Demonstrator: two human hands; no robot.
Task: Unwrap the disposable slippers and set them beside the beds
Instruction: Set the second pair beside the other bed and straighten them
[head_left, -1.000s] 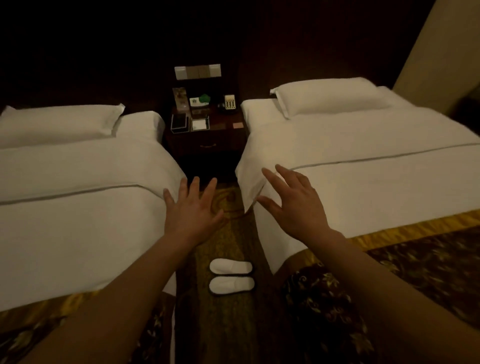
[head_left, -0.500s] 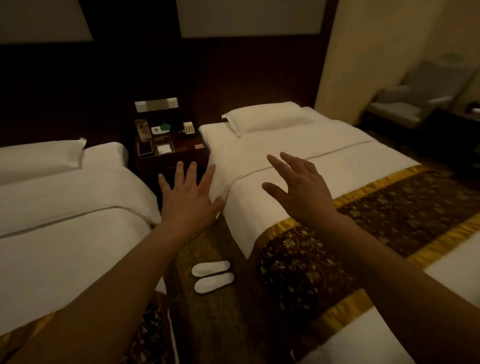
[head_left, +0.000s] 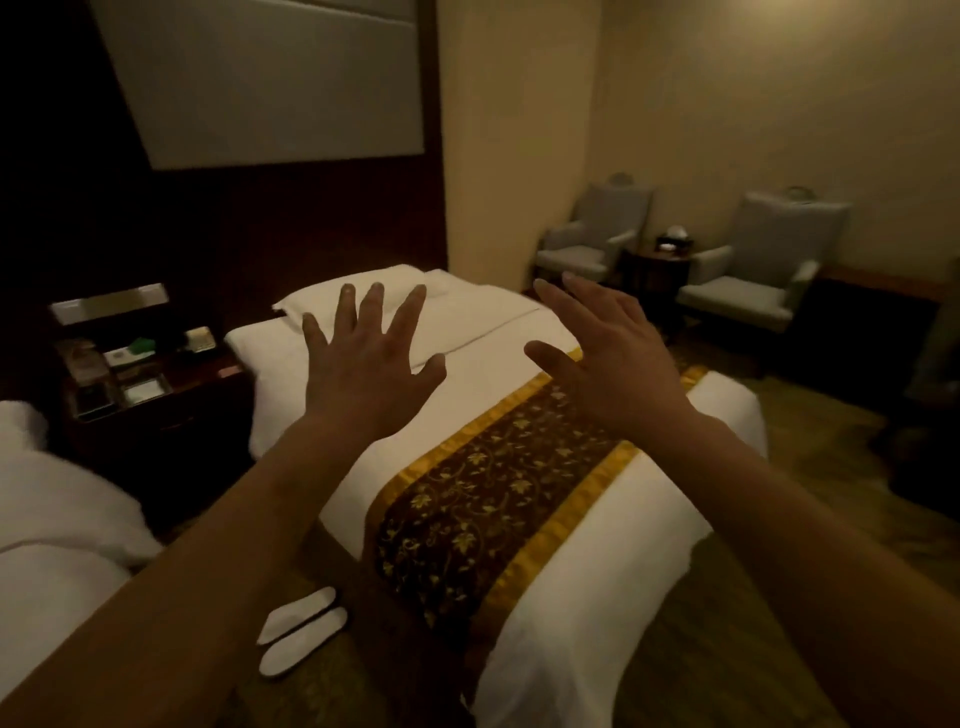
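A pair of white disposable slippers (head_left: 301, 630) lies side by side on the carpet between the two beds, close to the right bed (head_left: 597, 545). Only a white corner of the left bed (head_left: 57, 525) shows at the left edge. My left hand (head_left: 371, 364) is raised in the air with its fingers spread, holding nothing. My right hand (head_left: 608, 358) is also raised with straight fingers and holds nothing. Both hands hover above the right bed, well above and beyond the slippers.
A dark nightstand (head_left: 150, 410) with small items stands between the bed heads. Two grey armchairs (head_left: 753, 280) flank a small round table (head_left: 657, 270) at the far right wall. A dark cabinet edge (head_left: 924, 415) stands at the right. Patterned carpet (head_left: 831, 571) lies right of the bed.
The view has swung to the right and upward. The slippers have slid to the lower left of the frame. Both hands stay raised and spread, now over the right bed.
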